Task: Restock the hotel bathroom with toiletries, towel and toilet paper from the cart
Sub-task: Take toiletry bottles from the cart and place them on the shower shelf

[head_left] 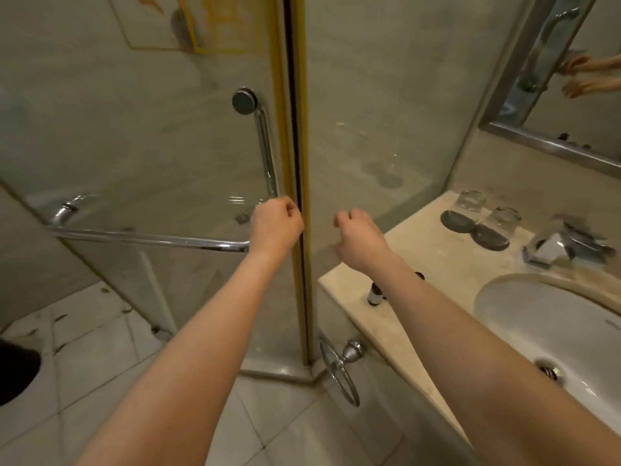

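- Found the left hand point(276, 223) at 9 o'clock of the door seam, fingers curled tight at the foot of the shower handle point(265, 153); could not tell whether actually gripping it.
- Found the right hand point(361, 238) at 3 o'clock of the seam, fingers loosely curled, holding nothing.
- Spotted one small toiletry bottle point(374, 294) upright on the counter point(437, 264), at 6 o'clock of the right hand, just beside the forearm.
- Judged it light, rigid, probably slick; best pinched round the body, below the cap.
- Saw no cart, towel or toilet paper in view.
- Could barely make out a second dark cap behind the forearm.
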The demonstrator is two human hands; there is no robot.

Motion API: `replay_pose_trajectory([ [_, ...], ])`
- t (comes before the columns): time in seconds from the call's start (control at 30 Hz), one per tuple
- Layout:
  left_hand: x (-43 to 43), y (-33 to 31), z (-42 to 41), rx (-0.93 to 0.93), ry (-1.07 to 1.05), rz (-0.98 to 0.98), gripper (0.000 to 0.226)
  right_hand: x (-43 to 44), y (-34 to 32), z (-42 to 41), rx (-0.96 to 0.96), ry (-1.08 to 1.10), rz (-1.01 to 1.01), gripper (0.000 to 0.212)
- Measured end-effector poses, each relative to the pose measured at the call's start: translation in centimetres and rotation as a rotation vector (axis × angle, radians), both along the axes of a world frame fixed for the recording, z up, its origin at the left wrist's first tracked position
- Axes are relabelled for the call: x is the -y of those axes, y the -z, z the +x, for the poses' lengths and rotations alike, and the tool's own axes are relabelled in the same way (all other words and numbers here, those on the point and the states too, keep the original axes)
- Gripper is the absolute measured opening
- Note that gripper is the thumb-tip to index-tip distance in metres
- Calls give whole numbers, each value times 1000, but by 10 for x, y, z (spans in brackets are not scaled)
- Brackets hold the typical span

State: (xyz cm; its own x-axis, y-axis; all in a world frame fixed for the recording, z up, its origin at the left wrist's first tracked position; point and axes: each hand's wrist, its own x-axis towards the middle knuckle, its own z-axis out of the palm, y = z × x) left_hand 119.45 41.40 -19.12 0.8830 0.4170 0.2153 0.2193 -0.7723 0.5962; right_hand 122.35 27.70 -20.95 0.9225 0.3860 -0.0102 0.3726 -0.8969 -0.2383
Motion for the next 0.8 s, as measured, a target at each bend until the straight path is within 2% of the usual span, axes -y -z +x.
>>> replay_pose_trajectory([
  [0.1, -35, 2, -9, 25, -70, -21, 24, -35, -4, -8, 0, -102, 2, 39],
  [0.17, -58, 8, -15, -21, -97, -13, 27, -58, -2, -12, 10, -159, -4, 39],
  [0.4, -108, 29, -26, -462, 46, 247, 40, -114, 9, -20, 49, -224, 33, 39],
  [0.53, -113, 37, -22, -602, 174, 374, 37, -132, 26, -16, -62, -247, -54, 41],
  [0.63, -121, 39, -19, -654, 255, 406, 41, -142, 35, -8, -138, -275, -124, 42],
  [0.8, -116, 47, -26, -600, 258, 500, 39, -144, 45, -4, -87, -308, -202, 40],
])
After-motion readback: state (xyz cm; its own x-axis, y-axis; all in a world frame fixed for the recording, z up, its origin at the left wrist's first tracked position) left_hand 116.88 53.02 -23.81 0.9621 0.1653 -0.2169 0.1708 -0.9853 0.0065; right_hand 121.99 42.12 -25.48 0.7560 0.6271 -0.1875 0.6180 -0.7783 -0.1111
